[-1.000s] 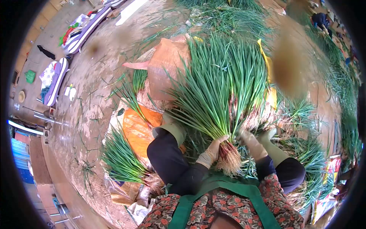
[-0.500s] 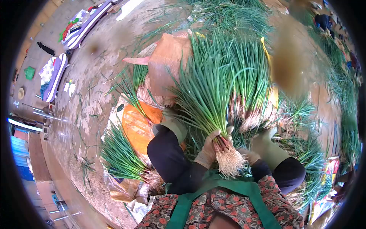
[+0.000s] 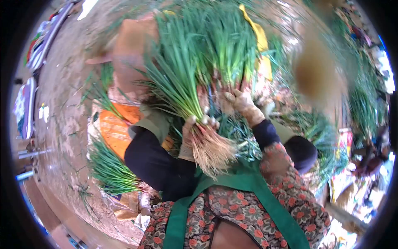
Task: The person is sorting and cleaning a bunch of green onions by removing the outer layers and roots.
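My left hand (image 3: 194, 135), in a pale glove, is wrapped round a bunch of green onions (image 3: 188, 93) just above the roots. Its leaves point up and to the left, and its pale stringy roots (image 3: 213, 151) hang over the green apron. My right hand (image 3: 245, 107), gloved too, is at the root end of a big upright pile of green onions (image 3: 219, 45). Its fingers are bent and close together at the roots; blur hides what is between them.
A smaller bunch of green onions (image 3: 114, 168) lies at the left beside an orange sack (image 3: 114, 130). A brown sack (image 3: 134, 54) stands left of the pile, a yellow strip (image 3: 260, 35) on its right. Loose leaves (image 3: 311, 128) cover the ground at right.
My right hand has moved from beside the held bunch's roots up to the large pile. The left hand keeps its hold on the bunch. The view has turned to the right.
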Demonstrator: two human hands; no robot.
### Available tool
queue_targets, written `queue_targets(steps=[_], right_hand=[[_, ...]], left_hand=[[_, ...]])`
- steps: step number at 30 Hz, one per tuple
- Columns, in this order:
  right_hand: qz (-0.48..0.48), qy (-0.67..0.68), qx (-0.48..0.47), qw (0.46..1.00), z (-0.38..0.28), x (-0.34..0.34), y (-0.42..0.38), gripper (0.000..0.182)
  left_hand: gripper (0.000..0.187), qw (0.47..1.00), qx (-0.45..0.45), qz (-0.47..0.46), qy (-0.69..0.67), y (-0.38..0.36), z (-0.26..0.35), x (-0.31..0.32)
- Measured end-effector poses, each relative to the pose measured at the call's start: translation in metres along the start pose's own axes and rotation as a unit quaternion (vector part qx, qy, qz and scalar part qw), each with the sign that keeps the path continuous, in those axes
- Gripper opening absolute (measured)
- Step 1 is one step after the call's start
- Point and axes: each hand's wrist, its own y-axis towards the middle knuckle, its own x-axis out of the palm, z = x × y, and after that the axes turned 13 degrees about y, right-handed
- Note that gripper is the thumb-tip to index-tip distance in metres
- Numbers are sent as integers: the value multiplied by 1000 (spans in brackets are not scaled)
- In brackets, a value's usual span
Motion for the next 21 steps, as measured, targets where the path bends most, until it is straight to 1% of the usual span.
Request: queue_targets(steps=[1, 2, 4, 6, 7, 8, 9, 10, 11, 12, 13, 14, 15, 16, 17, 18, 19, 20, 21], right_hand=[[24, 19, 10, 999, 19, 2, -1, 40], [47, 38, 13, 998, 20, -2, -5, 40], [38, 127, 31, 991, 22, -12, -18, 41], [40, 213, 70, 974, -2, -19, -38, 40], [27, 92, -134, 986, 2, -12, -47, 35], [62, -37, -331, 941, 5, -4, -57, 31], [-97, -89, -185, 974, -39, -14, -81, 34], [-48, 59, -257, 963, -16, 28, -91, 36], [-160, 107, -155, 969, -27, 22, -104, 35], [-266, 153, -50, 951, -42, 10, -112, 33], [-327, 120, -73, 935, -41, 4, -107, 29], [-385, 84, -97, 914, -35, -5, -97, 32], [-402, 93, -50, 909, -8, 9, -89, 29], [-242, 70, -111, 961, 15, 24, -83, 32], [-227, 303, -5, 926, 8, 20, -72, 36], [-196, 516, 100, 828, -12, 16, -63, 40], [-213, 649, 151, 715, -45, 6, -61, 41], [-224, 760, 196, 578, -73, 0, -59, 42], [-209, 773, 169, 575, -64, 22, -49, 38]], left_hand=[[40, 1000, -12, 28, -1, 2, -1, -2], [38, 1000, -17, 3, -10, 3, -3, -6], [34, 997, -50, 60, 23, -1, -8, -21], [36, 976, -106, 191, -10, -3, -8, -3], [38, 972, -87, 217, 18, 2, -9, 14], [37, 977, -111, 178, 30, 3, -7, 8], [36, 980, -134, 142, 40, 1, -5, -5], [36, 980, -159, 107, 51, -3, -5, -22], [34, 978, -183, 94, -17, -4, -12, -50], [35, 977, -154, 145, 7, -4, -13, -38], [36, 973, -124, 193, 31, -2, -19, -23], [37, 965, -94, 238, 56, -1, -20, -8], [38, 966, -109, 229, 58, -3, -16, -1], [37, 978, -114, 167, 42, -4, -16, -17], [37, 979, -134, 153, 14, -5, -16, -21], [37, 978, -153, 140, -15, -6, -16, -25], [37, 979, -173, 92, -45, -7, -19, -48], [36, 982, -151, 110, -5, -6, -18, -38], [36, 983, -129, 127, 36, -6, -16, -19]])
